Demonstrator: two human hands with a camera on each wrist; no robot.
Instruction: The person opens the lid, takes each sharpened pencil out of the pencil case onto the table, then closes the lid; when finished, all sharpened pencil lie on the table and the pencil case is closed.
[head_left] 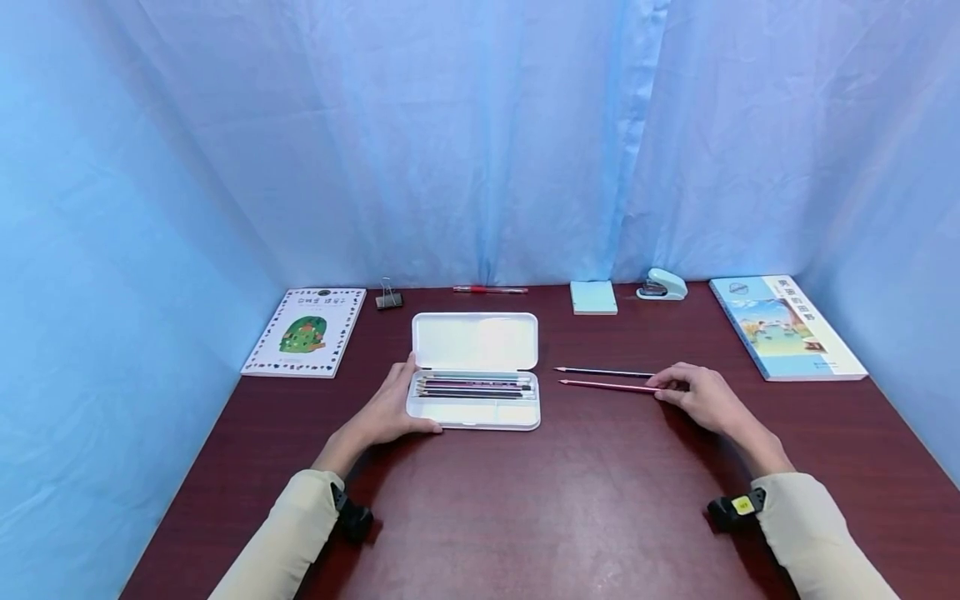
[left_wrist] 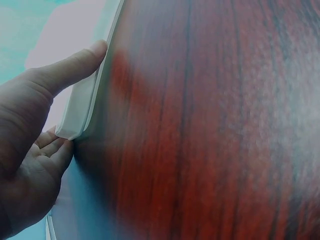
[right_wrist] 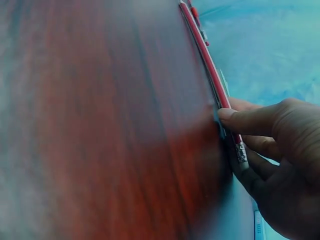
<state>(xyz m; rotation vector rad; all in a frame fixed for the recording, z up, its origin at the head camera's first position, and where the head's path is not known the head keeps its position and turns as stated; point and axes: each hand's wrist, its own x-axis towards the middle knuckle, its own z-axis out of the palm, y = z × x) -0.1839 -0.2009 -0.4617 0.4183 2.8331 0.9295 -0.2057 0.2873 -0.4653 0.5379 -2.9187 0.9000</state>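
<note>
A white pencil case (head_left: 474, 417) lies with its lid folded back, and several pencils (head_left: 472, 386) sit side by side in its rear compartment. My left hand (head_left: 386, 410) grips the case's left end, thumb along the front edge and fingers at the side towards the hinge. To the right of the case, my right hand (head_left: 697, 396) pinches a red pencil (head_left: 603, 385) near its eraser end, with the tip pointing left. Just behind it a dark pencil (head_left: 600, 371) points the same way, its rear end at my fingers. In the right wrist view the red pencil (right_wrist: 212, 70) runs out past my thumb.
Along the back of the table stand a binder clip (head_left: 388, 297), a red pen (head_left: 490, 290), a light blue notepad (head_left: 593, 297) and a mint stapler (head_left: 663, 285). A white book (head_left: 306, 333) lies at the left, a blue-covered book (head_left: 786, 329) at the right. Blue curtains enclose the table.
</note>
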